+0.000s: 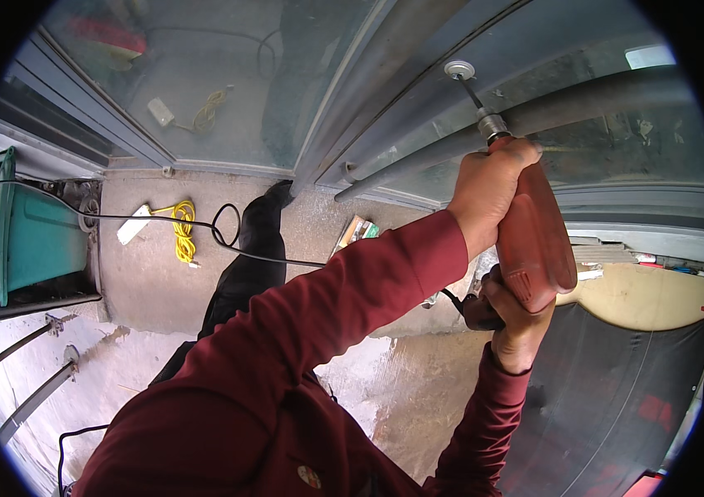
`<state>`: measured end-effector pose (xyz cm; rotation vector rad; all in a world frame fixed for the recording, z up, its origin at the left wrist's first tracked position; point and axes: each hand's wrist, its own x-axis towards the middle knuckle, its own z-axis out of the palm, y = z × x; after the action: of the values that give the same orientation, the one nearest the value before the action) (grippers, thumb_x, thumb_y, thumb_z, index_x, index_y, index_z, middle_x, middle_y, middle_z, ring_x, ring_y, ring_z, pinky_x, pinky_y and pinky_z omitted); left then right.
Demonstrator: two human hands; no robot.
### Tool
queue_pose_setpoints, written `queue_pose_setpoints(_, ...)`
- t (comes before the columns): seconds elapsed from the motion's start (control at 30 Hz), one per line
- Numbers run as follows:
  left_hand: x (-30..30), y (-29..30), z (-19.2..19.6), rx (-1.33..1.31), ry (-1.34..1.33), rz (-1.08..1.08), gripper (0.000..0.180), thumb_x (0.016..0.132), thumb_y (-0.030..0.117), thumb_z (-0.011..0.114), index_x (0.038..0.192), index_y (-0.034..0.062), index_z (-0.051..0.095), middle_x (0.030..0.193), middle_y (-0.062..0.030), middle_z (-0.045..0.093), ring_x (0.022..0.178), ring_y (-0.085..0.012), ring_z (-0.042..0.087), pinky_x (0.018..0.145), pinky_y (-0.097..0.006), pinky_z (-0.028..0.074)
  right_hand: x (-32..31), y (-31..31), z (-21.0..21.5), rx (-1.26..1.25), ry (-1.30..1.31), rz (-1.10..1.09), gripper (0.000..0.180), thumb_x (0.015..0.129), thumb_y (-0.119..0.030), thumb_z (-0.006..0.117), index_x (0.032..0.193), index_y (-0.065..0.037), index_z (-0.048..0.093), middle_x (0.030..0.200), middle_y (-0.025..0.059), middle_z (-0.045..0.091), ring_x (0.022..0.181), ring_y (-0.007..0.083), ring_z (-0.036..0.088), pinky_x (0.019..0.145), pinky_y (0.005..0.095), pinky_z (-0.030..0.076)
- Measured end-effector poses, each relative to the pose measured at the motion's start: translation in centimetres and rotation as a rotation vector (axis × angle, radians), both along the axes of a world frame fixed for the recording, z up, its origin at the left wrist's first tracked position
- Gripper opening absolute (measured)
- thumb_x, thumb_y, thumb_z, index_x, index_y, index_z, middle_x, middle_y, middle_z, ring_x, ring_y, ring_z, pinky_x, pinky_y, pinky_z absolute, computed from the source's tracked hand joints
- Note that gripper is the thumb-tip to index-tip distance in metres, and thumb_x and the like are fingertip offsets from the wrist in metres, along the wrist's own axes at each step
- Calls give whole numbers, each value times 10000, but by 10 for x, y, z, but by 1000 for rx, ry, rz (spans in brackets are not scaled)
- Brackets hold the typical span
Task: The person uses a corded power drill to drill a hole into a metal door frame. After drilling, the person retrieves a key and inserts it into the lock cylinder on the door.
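A red power drill (535, 236) is in both my hands, pointing up and away toward a glazed grey door. My left hand (488, 190) wraps the front of its body, just behind the silver chuck (492, 124). Further back, my right hand (521, 323) grips the drill's dark rear handle (481, 311); some of those fingers are hidden. The thin bit (471, 93) reaches a round pale fitting (458, 69) on the door frame; whether it has entered the surface I cannot tell. A long grey tubular bar (592, 98) runs behind the chuck.
A black cord (145, 219) stretches leftward across the floor. Near the door lie a white power strip (133, 224), a coiled yellow cable (184, 232) and a small box (358, 231). A teal bin (37, 248) stands left; a black-covered surface (608, 389) is at right.
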<state>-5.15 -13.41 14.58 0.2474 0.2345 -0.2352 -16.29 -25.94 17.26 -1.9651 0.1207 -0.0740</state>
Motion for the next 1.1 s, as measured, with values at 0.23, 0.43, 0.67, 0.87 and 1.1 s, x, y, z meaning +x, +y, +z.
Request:
queue_pose_setpoints(0.23, 1, -1, 1, 1, -2, -1, 274, 880, 301, 786, 994, 84, 663, 931, -44, 632, 835, -169, 607, 747, -368, 505, 1, -2, 7, 63, 55, 12, 368, 744, 79, 775, 1088, 9, 666, 927, 66, 697, 817, 156, 674, 729, 295, 530)
queue_pose_setpoints(0.43, 1, 0, 0, 20, -5, -2, 295, 877, 313, 786, 1001, 73, 669, 934, -54, 636, 844, -177, 610, 758, -375, 508, 1, -4, 2, 82, 47, 22, 403, 742, 80, 775, 1121, 11, 659, 953, 74, 700, 825, 162, 678, 746, 298, 539)
queue_pose_setpoints(0.67, 2, 0, 1, 6, -12, -3, 303, 883, 311, 777, 1014, 60, 667, 938, -55, 637, 854, -178, 612, 768, -371, 507, 4, -7, 4, 34, 54, -7, 474, 731, 63, 791, 1176, 6, 640, 980, 75, 703, 869, 162, 687, 772, 301, 549)
queue_pose_setpoints(0.87, 1, 3, -1, 40, -15, -26, 320, 884, 317, 777, 1034, 59, 661, 938, -57, 637, 851, -178, 615, 767, -370, 512, 2, 1, -1, -2, -10, 18, 261, 764, 8, 724, 1018, 25, 665, 835, 82, 673, 735, 182, 662, 697, 304, 513)
queue_pose_setpoints(1.1, 0, 3, -4, 40, -40, -25, 328, 884, 323, 781, 1024, 57, 648, 938, -57, 634, 844, -174, 622, 760, -367, 520, 0, -3, -10, -22, -21, 8, 253, 759, 15, 716, 1007, 22, 666, 839, 82, 672, 721, 181, 653, 681, 307, 510)
